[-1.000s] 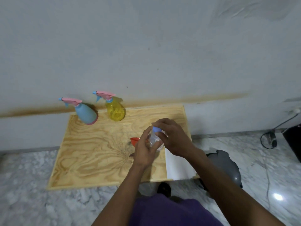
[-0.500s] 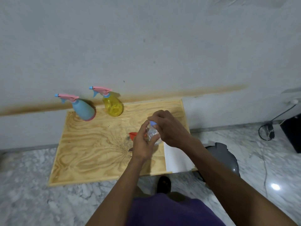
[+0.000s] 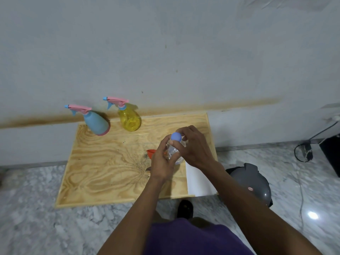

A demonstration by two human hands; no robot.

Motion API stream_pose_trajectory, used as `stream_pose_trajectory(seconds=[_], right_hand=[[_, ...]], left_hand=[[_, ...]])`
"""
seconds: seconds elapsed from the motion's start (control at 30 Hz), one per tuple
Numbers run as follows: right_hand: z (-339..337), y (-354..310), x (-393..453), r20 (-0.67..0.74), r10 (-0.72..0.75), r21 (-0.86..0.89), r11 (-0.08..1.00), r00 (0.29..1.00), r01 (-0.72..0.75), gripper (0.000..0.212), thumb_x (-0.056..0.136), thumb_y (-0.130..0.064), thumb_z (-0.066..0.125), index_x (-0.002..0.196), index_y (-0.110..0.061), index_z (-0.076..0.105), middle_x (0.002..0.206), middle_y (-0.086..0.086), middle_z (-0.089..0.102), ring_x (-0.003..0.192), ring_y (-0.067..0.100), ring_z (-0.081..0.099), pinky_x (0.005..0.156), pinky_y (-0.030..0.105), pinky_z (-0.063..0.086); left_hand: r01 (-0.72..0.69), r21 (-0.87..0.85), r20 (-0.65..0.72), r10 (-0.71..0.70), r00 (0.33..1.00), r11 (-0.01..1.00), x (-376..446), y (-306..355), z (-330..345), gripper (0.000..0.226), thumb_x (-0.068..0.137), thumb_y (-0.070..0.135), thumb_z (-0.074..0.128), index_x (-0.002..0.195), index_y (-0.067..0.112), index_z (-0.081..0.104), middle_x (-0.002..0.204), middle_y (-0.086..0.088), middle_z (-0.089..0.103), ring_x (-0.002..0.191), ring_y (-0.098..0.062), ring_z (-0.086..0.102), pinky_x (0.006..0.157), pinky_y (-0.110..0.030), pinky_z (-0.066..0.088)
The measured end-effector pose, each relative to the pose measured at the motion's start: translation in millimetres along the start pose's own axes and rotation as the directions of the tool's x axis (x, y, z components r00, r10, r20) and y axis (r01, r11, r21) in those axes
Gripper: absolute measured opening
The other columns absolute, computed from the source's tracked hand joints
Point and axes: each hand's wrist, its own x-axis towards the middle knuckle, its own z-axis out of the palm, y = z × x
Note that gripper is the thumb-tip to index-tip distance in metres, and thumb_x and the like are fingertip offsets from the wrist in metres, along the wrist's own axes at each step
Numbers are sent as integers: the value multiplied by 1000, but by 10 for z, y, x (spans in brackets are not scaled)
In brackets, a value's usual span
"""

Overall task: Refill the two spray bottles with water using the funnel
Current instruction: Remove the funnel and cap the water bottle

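A clear water bottle (image 3: 174,151) with a blue cap (image 3: 176,136) stands over the wooden board (image 3: 110,162). My left hand (image 3: 161,161) grips its body from the left. My right hand (image 3: 195,146) curls round the neck and cap from the right. An orange funnel (image 3: 151,153) lies on the board just left of my left hand, mostly hidden behind it. A blue spray bottle (image 3: 96,122) and a yellow spray bottle (image 3: 128,117), both with pink trigger heads screwed on, stand at the board's far left by the wall.
A white sheet (image 3: 199,183) covers the board's near right corner. A grey helmet-like object (image 3: 252,183) sits on the marble floor to the right. A black cable (image 3: 303,151) and a dark box (image 3: 333,153) lie at far right.
My right hand has shifted on the bottle top, so the blue cap now shows more fully between the fingers. The view has dipped slightly; both spray bottles stay put.
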Motion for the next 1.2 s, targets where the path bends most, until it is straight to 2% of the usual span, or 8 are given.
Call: stream_pose_trajectory(seconds=[0.1, 0.23, 0.4, 0.53, 0.73, 0.83, 0.93, 1.2], right_hand=[[11, 50, -19, 30, -1, 61, 998, 1000, -1, 38, 88, -34, 68, 123, -19, 65, 116, -2, 62, 94, 17, 59, 81, 35, 52], [87, 42, -51, -72, 29, 70, 997, 997, -24, 29, 85, -39, 69, 105, -18, 69, 106, -4, 65, 88, 16, 60, 73, 29, 50], [209, 15, -73, -167, 115, 91, 991, 979, -101, 30, 78, -39, 78, 98, -19, 68, 99, -7, 64, 84, 10, 56, 71, 20, 40], [155, 53, -78, -105, 34, 107, 994, 994, -22, 31, 85, -33, 73, 112, -20, 68, 112, -5, 67, 99, 15, 60, 87, 26, 45], [219, 21, -67, -218, 145, 112, 986, 965, -122, 29, 74, -43, 81, 93, -25, 67, 97, -15, 65, 84, 10, 60, 66, 24, 47], [215, 42, -87, -192, 91, 166, 984, 977, -59, 33, 77, -40, 80, 105, -26, 70, 105, -13, 66, 94, 14, 61, 75, 25, 49], [213, 83, -104, -194, 69, 182, 983, 979, -33, 28, 80, -35, 79, 105, -25, 71, 105, -13, 68, 94, 13, 61, 78, 28, 50], [285, 80, -104, -261, 170, 266, 959, 950, -98, 33, 71, -39, 85, 99, -29, 71, 99, -15, 70, 91, 14, 61, 76, 37, 53]], left_hand=[[-4, 2, 2, 4, 1000, 1000, 17, -11, -5, 64, 88, 17, 74, 146, 21, 47, 125, -7, 69, 102, -13, 66, 80, -16, 51], [-27, 30, -26, 28, 999, 999, -5, 3, 14, 61, 87, 17, 75, 143, 21, 52, 120, -3, 70, 99, -8, 66, 76, -9, 48], [-37, 78, -38, 40, 998, 996, -29, 36, -2, 55, 85, 5, 75, 136, 14, 57, 98, -16, 70, 66, 9, 55, 61, -7, 41], [-30, 61, -41, 32, 999, 998, -10, 0, -9, 59, 85, 11, 76, 139, 21, 56, 94, 3, 71, 72, 3, 59, 64, -9, 44], [-42, 40, -68, 45, 997, 998, -12, 14, 17, 57, 83, 10, 79, 136, 18, 58, 101, 2, 74, 73, 5, 62, 67, -10, 46], [-43, 53, -70, 46, 996, 998, -9, -1, 5, 56, 82, 8, 78, 134, 17, 59, 97, 6, 73, 72, 6, 62, 66, -8, 45], [-33, 42, -71, 36, 997, 999, -27, 7, 10, 58, 81, 30, 76, 136, 24, 58, 99, 5, 74, 75, -1, 64, 68, -14, 49], [-24, 71, -72, 29, 997, 997, -10, -2, 14, 58, 82, 16, 80, 136, 23, 58, 100, 5, 71, 79, 8, 61, 71, -9, 44]])
